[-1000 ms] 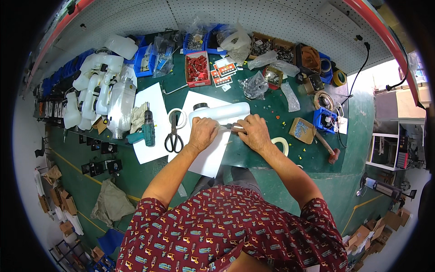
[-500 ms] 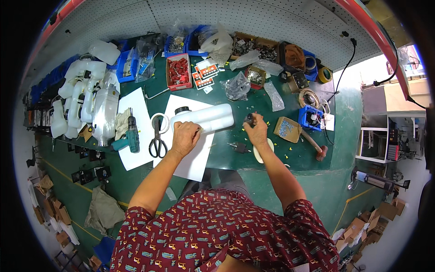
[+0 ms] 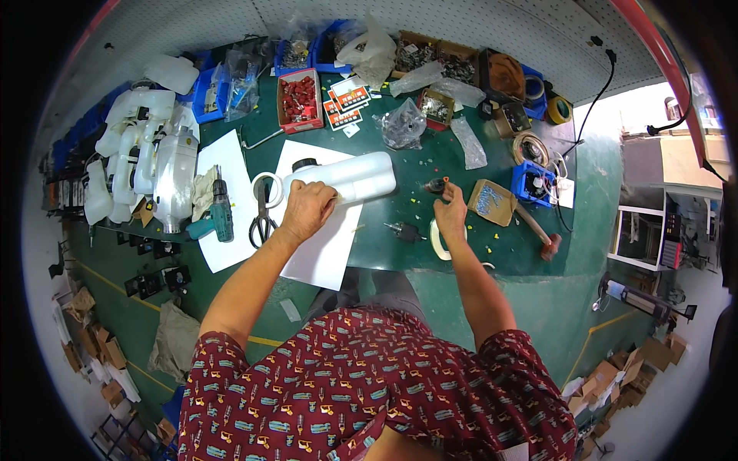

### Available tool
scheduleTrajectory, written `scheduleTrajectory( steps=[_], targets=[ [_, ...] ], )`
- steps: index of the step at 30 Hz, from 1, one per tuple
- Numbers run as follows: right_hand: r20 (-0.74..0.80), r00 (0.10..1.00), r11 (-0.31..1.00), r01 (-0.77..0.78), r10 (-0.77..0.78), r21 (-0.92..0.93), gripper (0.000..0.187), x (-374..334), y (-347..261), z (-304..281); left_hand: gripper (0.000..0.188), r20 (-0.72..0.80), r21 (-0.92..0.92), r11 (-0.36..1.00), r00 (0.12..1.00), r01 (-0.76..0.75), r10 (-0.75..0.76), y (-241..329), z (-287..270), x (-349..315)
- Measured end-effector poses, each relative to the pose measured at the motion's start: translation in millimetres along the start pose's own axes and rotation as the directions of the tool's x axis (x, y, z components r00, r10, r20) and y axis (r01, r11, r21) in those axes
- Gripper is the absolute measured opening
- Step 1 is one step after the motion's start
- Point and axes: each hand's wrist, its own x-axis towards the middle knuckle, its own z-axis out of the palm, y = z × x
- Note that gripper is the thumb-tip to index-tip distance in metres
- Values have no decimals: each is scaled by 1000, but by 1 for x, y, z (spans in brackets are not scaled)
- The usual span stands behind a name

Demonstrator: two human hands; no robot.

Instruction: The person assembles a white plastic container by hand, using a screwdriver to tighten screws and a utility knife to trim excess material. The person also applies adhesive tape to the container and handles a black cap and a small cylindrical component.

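Note:
A white plastic bottle point(image 3: 363, 177) with a black cap point(image 3: 304, 163) lies on its side, partly over a white paper sheet point(image 3: 327, 250). My left hand point(image 3: 309, 209) is at the bottle's near edge by the capped end. Its fingers are pinched together, and anything between them is too small to make out. Farther right, my right hand point(image 3: 452, 213) has its thumb and fingers apart. Just beyond those fingertips lies a small dark tool point(image 3: 435, 185) with an orange tip. A black drill chuck-like piece point(image 3: 403, 231) rests left of the right wrist, and a pale tape roll point(image 3: 440, 240) lies beside the wrist.
Black scissors point(image 3: 262, 223), a white ring point(image 3: 268, 188) and a teal cordless drill point(image 3: 221, 211) lie on the left. A red parts box point(image 3: 300, 100) stands at the back. Rightward are a tray of blue screws point(image 3: 492, 202) and a hammer point(image 3: 541, 234).
My right hand has let go of the small dark tool and drawn slightly right and back from it. My left hand stays pinched at the bottle. The whole view has shifted a little.

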Motion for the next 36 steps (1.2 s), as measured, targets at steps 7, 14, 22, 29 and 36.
scheduleTrajectory(
  steps=[7,14,22,29,36],
  targets=[
    [258,942,967,242,-213,-83,57,-81,-51,-12,10,32,38,994,994,-105,104,-12,-2,8],
    [553,826,951,247,-105,-188,60,-74,-45,2,10,80,-86,992,992,-92,99,-15,0,9],
    [558,830,977,-131,14,170,63,-50,-113,17,9,115,-94,994,991,-62,73,-11,0,6],
    [461,858,974,206,-227,98,61,-19,-148,25,10,114,-130,990,992,-45,60,-13,-1,4],
    [431,860,962,254,-273,103,64,-14,-155,25,10,115,-131,990,991,-48,64,-10,-1,3]
  ],
)
